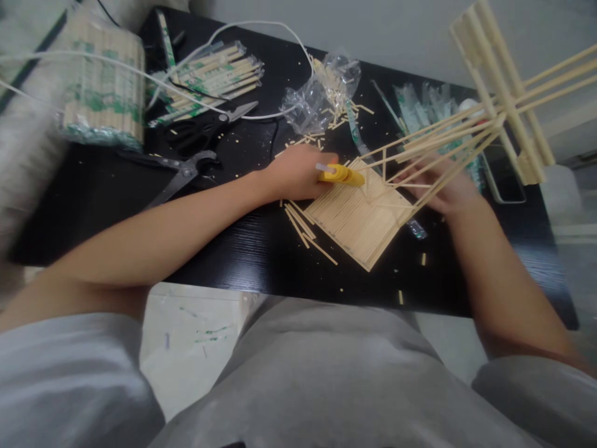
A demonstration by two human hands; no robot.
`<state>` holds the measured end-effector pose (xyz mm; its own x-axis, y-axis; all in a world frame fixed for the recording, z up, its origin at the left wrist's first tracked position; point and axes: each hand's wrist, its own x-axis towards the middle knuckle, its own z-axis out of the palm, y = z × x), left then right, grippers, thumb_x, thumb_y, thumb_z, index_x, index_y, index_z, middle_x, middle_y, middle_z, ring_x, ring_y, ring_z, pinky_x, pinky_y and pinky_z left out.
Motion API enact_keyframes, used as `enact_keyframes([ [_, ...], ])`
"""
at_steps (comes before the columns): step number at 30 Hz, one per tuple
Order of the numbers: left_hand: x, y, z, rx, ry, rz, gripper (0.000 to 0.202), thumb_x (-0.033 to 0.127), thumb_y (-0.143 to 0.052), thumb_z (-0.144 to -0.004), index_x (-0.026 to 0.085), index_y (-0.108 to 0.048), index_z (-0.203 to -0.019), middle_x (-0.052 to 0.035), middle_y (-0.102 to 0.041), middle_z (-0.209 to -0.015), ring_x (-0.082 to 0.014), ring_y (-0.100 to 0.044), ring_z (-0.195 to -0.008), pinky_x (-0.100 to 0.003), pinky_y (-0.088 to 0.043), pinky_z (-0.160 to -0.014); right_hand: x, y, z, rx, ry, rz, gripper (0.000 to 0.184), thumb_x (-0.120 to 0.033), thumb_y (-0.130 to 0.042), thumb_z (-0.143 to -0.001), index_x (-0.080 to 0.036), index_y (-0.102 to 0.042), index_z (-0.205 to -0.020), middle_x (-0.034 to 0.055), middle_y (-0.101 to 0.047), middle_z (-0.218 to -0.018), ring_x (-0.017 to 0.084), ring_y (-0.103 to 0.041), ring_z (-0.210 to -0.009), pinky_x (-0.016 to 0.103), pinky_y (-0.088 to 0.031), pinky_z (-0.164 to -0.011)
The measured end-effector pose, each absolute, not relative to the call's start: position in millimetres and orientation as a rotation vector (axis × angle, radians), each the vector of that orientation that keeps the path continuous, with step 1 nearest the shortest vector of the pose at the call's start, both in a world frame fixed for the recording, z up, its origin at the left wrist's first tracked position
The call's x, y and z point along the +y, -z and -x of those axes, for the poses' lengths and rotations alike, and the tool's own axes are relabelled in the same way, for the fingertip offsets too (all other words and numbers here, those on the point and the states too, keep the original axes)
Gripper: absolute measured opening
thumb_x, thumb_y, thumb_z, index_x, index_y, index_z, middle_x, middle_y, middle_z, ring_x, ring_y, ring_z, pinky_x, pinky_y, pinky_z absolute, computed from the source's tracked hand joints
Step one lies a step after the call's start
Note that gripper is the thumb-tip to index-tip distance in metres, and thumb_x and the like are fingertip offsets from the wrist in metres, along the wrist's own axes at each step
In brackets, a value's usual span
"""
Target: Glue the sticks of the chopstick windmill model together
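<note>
My left hand is closed around a yellow glue gun, with a pale stick poking out of its end. The gun lies over a flat panel of thin wooden sticks on the table. From the panel, a slanting chopstick frame rises to the right, ending in a block of thicker sticks. Behind this frame, my right hand grips its lower part; the sticks partly hide its fingers. Several loose thin sticks lie by the panel's left edge.
On the black table are black-handled scissors, pliers, wrapped chopsticks, crumpled plastic with stick offcuts, and a phone. A chopstick pack stands at left. A white cable loops across the back.
</note>
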<state>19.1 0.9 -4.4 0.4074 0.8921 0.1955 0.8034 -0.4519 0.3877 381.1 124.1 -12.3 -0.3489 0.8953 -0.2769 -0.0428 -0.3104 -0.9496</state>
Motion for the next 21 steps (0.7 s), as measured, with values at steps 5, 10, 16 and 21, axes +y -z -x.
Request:
enact_keyframes([
  [5, 0.8, 4.7, -18.9, 1.497, -0.566, -2.424, 0.023, 0.042, -0.071, -0.102, 0.024, -0.079, -0.114, -0.0054, -0.075, -0.099, -0.0309, -0.080, -0.106, -0.045, -0.058, -0.100, 121.3, 11.5, -378.0, -1.236, -1.731, 1.150, 0.019, -0.005, -0.083, -0.105, -0.022, -0.078, -0.096, -0.0026, -0.073, -0.075, 0.014, -0.073, -0.066, 0.034, -0.072, -0.083],
  [10, -0.2, 2.4, -20.2, 1.513, -0.540, -2.425, 0.023, 0.041, -0.071, -0.101, 0.024, -0.079, -0.114, -0.0055, -0.075, -0.098, -0.0308, -0.080, -0.105, -0.044, -0.057, -0.098, 121.1, 10.8, -377.1, -1.207, -1.724, 1.153, 0.022, -0.005, -0.085, -0.104, -0.023, -0.076, -0.093, -0.0035, -0.070, -0.073, 0.013, -0.071, -0.064, 0.033, -0.073, -0.081],
  [16, -1.7, 0.3, -20.7, 1.512, -0.528, -2.428, 0.024, 0.039, -0.070, -0.103, 0.024, -0.080, -0.118, -0.0060, -0.076, -0.099, -0.0320, -0.081, -0.108, -0.045, -0.056, -0.102, 121.1, 8.6, -379.2, -1.290, -1.732, 1.147, 0.022, -0.017, -0.098, -0.101, -0.024, -0.077, -0.096, -0.0026, -0.072, -0.075, 0.015, -0.071, -0.065, 0.038, -0.077, -0.088],
  [21, -1.2, 2.1, -19.6, 1.503, -0.542, -2.425, 0.027, 0.039, -0.070, -0.103, 0.023, -0.082, -0.120, -0.0072, -0.079, -0.102, -0.0327, -0.081, -0.111, -0.045, -0.057, -0.105, 121.9, 10.1, -381.8, -1.285, -1.759, 1.127, 0.021, -0.016, -0.098, -0.097, -0.024, -0.079, -0.101, -0.0024, -0.074, -0.077, 0.014, -0.069, -0.065, 0.036, -0.077, -0.088],
])
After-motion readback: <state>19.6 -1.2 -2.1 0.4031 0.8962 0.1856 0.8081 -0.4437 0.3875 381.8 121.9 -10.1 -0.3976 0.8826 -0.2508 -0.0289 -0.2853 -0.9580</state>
